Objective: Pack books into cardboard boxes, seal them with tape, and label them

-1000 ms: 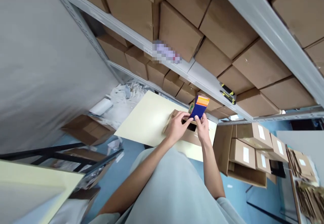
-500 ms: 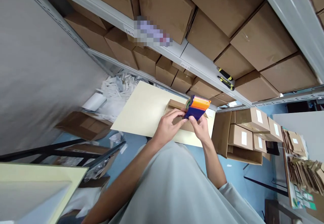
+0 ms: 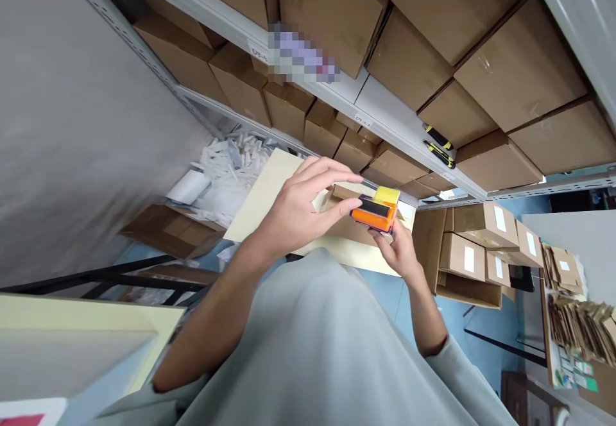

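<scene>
My right hand (image 3: pixel 397 246) holds a small orange and dark box (image 3: pixel 374 213) from below and from the right, with its fingers partly hidden under it. A black panel shows on the box's upper face, an orange side faces me, and a yellow piece (image 3: pixel 387 195) stands up at its far edge. My left hand (image 3: pixel 312 198) is open, its fingers stretched out above and left of the box. Its thumb tip is at the box's left corner; whether it touches, I cannot tell. Behind and below both hands lies an open cardboard box (image 3: pixel 347 226) on the cream tabletop (image 3: pixel 262 203).
Shelving (image 3: pixel 385 132) packed with brown cartons runs across the far side, with two yellow-black utility knives (image 3: pixel 439 154) on its ledge. White scrap (image 3: pixel 235 164) and an open carton (image 3: pixel 168 230) are at left. Stacked labelled cartons (image 3: pixel 464 253) stand at right.
The small box has been turned, from its dark blue face to its orange side and black panel. My left hand has let go and spread its fingers above it. The view has shifted slightly.
</scene>
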`<control>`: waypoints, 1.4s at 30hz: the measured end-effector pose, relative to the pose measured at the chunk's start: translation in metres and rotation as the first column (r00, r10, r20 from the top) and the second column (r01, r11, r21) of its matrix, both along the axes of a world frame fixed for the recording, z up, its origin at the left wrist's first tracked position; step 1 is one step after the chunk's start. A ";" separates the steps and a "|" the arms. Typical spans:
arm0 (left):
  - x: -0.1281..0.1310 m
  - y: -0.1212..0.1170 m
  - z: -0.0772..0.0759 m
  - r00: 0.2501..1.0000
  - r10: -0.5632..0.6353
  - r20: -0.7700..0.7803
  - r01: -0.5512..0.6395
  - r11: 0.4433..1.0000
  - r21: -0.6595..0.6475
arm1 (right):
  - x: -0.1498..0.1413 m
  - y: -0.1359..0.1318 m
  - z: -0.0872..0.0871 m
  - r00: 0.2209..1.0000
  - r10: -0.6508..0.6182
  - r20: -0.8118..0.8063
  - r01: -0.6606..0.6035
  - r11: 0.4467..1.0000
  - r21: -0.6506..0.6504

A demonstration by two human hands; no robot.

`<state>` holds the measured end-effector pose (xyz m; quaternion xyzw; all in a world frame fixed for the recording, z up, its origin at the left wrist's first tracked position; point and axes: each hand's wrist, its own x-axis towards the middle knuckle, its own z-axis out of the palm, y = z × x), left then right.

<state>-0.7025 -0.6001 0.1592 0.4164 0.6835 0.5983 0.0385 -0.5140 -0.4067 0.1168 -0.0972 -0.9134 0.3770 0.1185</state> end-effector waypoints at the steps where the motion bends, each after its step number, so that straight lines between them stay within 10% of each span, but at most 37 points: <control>1: -0.002 0.000 0.001 0.999 -0.035 -0.015 0.035 0.999 -0.006 | 0.001 0.000 0.000 1.000 0.005 -0.017 -0.004 0.999 0.040; 15: 0.014 0.000 -0.019 0.972 -0.176 -0.154 0.179 0.984 0.000 | 0.023 -0.012 -0.001 0.995 0.015 0.095 -0.035 0.976 0.215; 25: 0.057 -0.022 -0.104 0.963 -0.190 0.190 0.210 0.973 -0.092 | 0.068 -0.019 -0.008 0.856 0.118 0.504 -0.216 0.966 0.140; 42: 0.043 -0.032 -0.141 0.815 0.206 0.542 -0.089 0.968 -0.234 | 0.028 0.002 -0.011 0.702 0.136 0.699 -0.225 0.974 0.036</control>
